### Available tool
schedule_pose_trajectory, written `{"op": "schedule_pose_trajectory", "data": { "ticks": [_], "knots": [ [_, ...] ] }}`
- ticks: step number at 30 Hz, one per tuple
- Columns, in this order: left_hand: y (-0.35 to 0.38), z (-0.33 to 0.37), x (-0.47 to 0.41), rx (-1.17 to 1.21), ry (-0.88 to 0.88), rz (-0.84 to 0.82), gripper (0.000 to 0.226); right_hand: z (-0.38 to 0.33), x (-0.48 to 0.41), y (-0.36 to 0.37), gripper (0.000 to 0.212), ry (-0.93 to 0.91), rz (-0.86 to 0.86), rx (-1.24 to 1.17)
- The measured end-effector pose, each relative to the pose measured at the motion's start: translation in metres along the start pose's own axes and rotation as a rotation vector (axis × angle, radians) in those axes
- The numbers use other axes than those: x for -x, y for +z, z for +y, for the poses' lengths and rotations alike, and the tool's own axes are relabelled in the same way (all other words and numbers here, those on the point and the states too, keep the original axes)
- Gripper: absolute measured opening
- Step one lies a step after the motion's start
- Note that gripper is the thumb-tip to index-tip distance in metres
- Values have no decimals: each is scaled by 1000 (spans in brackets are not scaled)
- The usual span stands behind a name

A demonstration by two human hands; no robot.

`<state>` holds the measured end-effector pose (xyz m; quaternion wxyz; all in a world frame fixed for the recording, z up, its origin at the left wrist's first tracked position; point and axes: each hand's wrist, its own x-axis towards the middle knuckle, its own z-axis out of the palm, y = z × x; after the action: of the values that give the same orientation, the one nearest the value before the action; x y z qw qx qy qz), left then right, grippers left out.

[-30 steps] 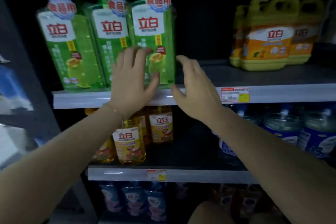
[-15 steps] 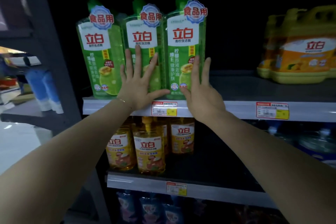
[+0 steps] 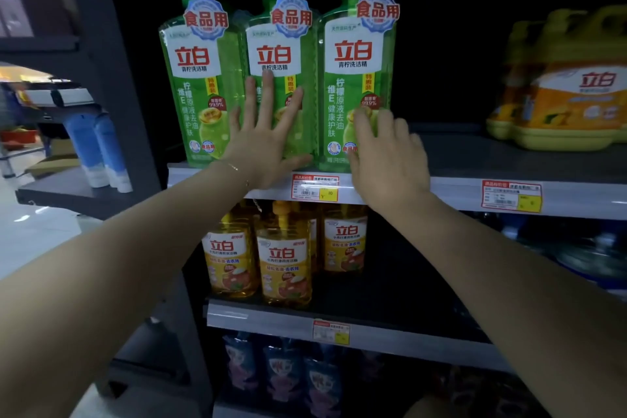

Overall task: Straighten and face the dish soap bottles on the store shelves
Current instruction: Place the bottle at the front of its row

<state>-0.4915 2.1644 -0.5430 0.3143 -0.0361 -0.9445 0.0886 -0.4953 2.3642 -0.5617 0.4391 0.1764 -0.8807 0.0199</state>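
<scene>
Dim store shelving fills the view, closed at its left end by a dark post (image 3: 112,78). On the top shelf (image 3: 448,185) three green soap bottles stand upright in a row at the front lip, labels facing out: left bottle (image 3: 196,95), middle bottle (image 3: 274,44) and right bottle (image 3: 353,78), packed side by side. The left bottle stands near the post. Bare shelf runs from the right bottle to the yellow jugs (image 3: 570,105), which sit well apart on the right and back from the lip.

The left hand (image 3: 261,142) lies flat on the middle bottle's front, fingers straight and spread, thumb low near the lip, gripping nothing. The right hand (image 3: 386,159) rests on the right bottle's lower front with loosely straight fingers, the outer ones past the bottle's right edge, also gripping nothing. A price tag (image 3: 315,187) sits on the lip between the wrists. On the next shelf down, orange bottles (image 3: 285,258) stand with dark open room to their right.
</scene>
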Motion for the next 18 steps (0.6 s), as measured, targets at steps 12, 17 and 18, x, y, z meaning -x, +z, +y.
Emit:
{"op": "schedule_pose_trajectory", "data": {
  "ticks": [12, 17, 18],
  "knots": [
    [77, -11, 115, 76, 280, -23, 37, -73, 90, 52, 36, -406, -447, -348],
    [129, 6, 142, 617, -438, -345, 95, -87, 104, 101, 97, 71, -711, -534],
    [133, 10, 141, 685, -472, -343, 103, -91, 105, 107, 102, 112, -729, -594]
  ]
}}
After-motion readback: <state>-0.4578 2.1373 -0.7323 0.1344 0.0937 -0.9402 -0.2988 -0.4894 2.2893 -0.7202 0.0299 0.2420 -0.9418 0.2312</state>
